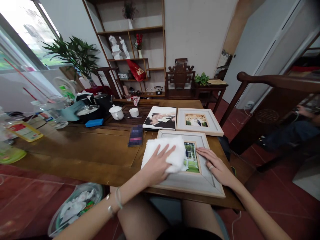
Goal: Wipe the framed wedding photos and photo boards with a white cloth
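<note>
Wiping looks partway along on the frame [205, 186], flat on the table [105, 146]; how much is clean, I cannot tell. At its left, the left hand [158, 165] presses a cloth [178, 148], fingers spread. Beyond the frame, a print [161, 111] and 2nd frame [213, 122] have no cloth on them. At its right, the right hand [215, 166] rests, fingers extended, gripping nothing.

The left window [22, 23] glares white; outer edges stretch.
</note>
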Motion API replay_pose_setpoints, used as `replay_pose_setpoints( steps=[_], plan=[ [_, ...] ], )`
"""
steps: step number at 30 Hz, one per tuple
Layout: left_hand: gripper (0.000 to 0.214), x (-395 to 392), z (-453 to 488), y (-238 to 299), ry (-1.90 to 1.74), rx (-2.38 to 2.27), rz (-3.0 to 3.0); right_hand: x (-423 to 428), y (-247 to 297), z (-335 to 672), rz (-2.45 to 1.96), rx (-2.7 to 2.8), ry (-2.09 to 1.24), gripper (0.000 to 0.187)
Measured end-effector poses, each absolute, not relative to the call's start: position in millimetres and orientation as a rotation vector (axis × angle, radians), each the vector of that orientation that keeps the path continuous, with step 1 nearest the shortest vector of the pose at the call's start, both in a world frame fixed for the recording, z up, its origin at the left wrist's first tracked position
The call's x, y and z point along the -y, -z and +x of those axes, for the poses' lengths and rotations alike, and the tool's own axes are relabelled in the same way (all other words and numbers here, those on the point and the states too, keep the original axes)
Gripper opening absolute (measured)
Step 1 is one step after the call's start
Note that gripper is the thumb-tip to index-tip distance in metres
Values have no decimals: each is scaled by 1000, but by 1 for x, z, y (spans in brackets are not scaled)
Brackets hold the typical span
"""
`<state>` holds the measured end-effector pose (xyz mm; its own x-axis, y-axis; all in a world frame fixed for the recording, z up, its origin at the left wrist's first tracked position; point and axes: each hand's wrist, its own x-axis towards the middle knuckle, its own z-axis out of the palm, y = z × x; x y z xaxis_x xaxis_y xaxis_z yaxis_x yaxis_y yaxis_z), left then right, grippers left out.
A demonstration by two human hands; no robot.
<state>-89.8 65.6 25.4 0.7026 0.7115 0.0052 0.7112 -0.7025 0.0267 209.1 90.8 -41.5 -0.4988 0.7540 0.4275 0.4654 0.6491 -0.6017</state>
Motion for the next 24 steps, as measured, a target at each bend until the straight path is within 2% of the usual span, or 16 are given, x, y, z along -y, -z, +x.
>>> replay_pose_setpoints(
  steps=[4,7,13,18,20,24],
  plan=[
    [33,-124,-81,-20,-113,-1417,2925,-91,41,210,-957,2188,-557,45],
    [35,-142,-76,-21,-59,-1391,2966,-90,41,210,-963,2184,-557,45],
    [30,-78,-77,-31,82,-1128,2923,-89,40,208,-971,2162,-552,46],
    [39,-14,-83,-39,87,-928,2929,-89,40,207,-986,2152,-552,47],
    [40,-17,-84,-35,74,-974,2931,-89,41,208,-981,2150,-545,47],
    [30,-66,-83,-21,30,-1230,2918,-90,41,208,-968,2159,-542,45]
  ],
)
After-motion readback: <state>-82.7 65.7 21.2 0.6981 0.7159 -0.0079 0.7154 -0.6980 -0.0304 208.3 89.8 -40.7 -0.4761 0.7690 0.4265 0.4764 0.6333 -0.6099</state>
